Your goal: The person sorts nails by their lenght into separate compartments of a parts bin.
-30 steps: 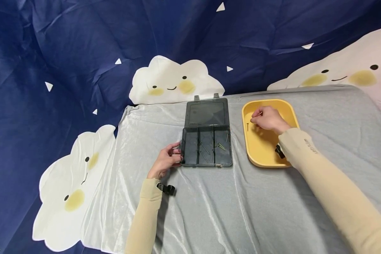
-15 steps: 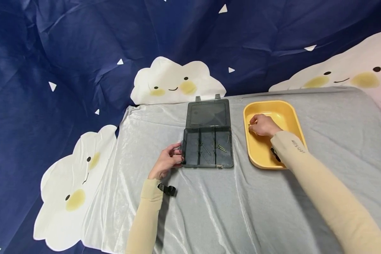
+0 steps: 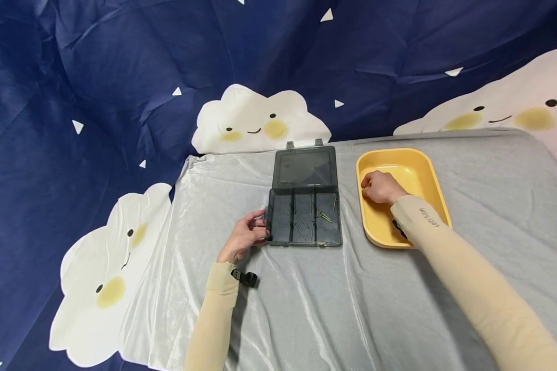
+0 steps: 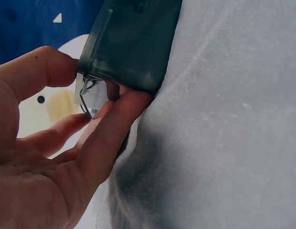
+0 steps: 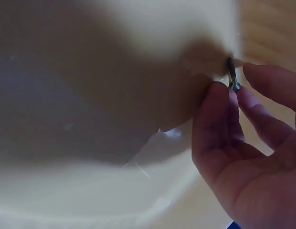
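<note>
In the head view a dark, see-through compartment box (image 3: 279, 216) lies with its lid (image 3: 305, 167) raised behind it. My left hand (image 3: 244, 235) grips the box's left side; in the left wrist view the thumb and fingers (image 4: 121, 112) touch its edge, beside a small latch. To the right, inside a yellow tray (image 3: 370, 236), is my right hand (image 3: 381, 187), fingers curled near the tray's left wall. The right wrist view shows its fingertips around a small dark metal screw (image 5: 233, 76), tilted near upright. From the head view this screw is hidden.
Several thin screws (image 3: 301, 218) lie in the box's middle and right compartments, including yellowish ones (image 3: 326, 217). Dividers split the box. Grey cloth (image 3: 306, 304) covers the table, and a blue curtain (image 3: 144, 62) with clouds hangs behind.
My right hand has moved slightly left and down onto the screw that lay visible by the tray's left wall, and its fingers have closed around it. The left hand stays at the box.
</note>
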`<state>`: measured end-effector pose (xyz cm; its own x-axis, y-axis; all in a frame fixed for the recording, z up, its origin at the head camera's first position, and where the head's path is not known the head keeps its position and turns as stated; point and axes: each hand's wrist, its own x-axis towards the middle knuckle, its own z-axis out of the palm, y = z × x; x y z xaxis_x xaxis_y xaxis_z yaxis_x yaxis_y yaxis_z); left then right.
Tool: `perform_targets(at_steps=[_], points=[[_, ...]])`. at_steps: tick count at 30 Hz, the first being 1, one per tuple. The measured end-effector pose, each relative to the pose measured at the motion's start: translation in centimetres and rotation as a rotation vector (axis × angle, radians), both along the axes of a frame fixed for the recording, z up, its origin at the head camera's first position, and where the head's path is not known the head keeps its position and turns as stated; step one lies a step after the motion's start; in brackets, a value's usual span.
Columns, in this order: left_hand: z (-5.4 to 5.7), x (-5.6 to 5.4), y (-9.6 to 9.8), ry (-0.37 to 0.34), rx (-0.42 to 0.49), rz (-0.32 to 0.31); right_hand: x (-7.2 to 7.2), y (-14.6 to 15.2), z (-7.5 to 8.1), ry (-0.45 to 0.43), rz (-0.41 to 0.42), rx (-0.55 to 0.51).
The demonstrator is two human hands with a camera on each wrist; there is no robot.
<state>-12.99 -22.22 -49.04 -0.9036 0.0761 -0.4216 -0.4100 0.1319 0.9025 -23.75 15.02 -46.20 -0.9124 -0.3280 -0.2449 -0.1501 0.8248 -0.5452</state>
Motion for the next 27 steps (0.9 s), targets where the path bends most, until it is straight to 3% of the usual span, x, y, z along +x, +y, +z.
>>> perform_targets(at_steps=[27], points=[[0.04,0.13,0.16,0.009,0.0,0.009,0.8,0.33,0.46,-0.059,-0.01,0.058]])
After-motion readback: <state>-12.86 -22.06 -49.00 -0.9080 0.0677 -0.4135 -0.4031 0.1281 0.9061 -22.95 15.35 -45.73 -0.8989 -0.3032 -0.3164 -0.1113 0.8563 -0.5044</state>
